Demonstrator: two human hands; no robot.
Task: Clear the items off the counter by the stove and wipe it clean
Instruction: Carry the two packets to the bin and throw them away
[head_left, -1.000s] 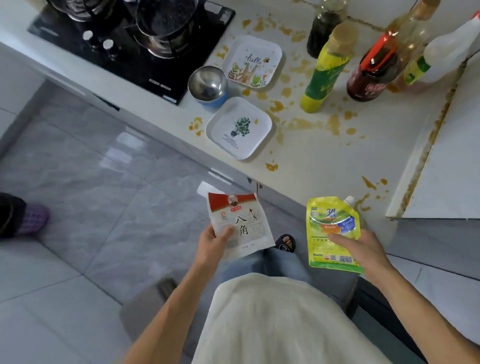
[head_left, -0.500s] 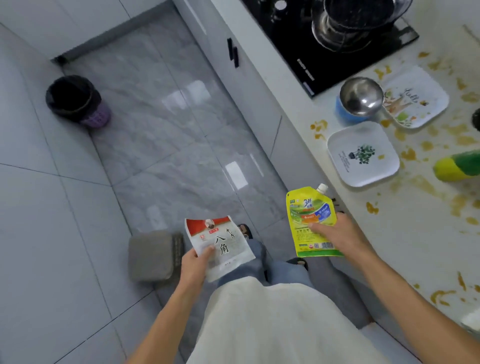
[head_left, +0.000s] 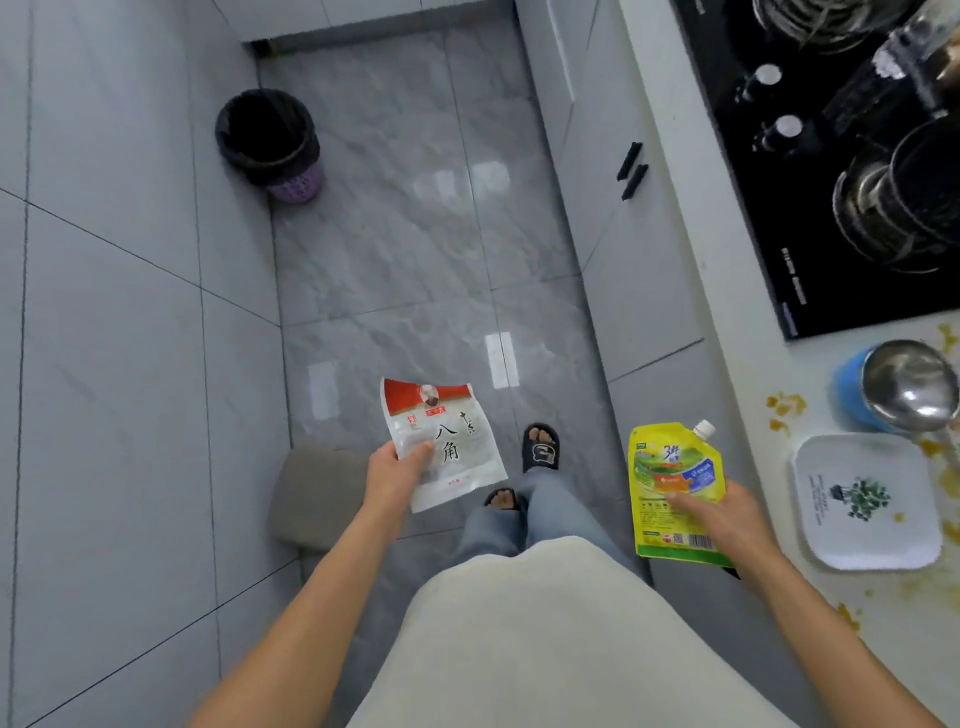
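Note:
My left hand (head_left: 396, 475) pinches a white spice packet (head_left: 457, 441) with a red top over the floor. My right hand (head_left: 724, 512) grips a yellow spouted pouch (head_left: 670, 467) beside the counter's edge. The white counter (head_left: 779, 519) runs down the right side, spattered with orange-brown stains (head_left: 784, 408). On it lie a square white plate (head_left: 867, 501) with a plant print and a steel bowl (head_left: 906, 387) on a blue container.
A black bin (head_left: 267, 137) with a purple base stands on the grey tiled floor at the far left. A grey stool (head_left: 314, 493) sits by my left arm. The black stove (head_left: 831, 171) carries pots. Cabinet doors with black handles (head_left: 631, 169) line the counter front.
My view has swung left away from the counter toward the floor and bin. Both hands keep holding their packets. The bottles and second plate have left the view.

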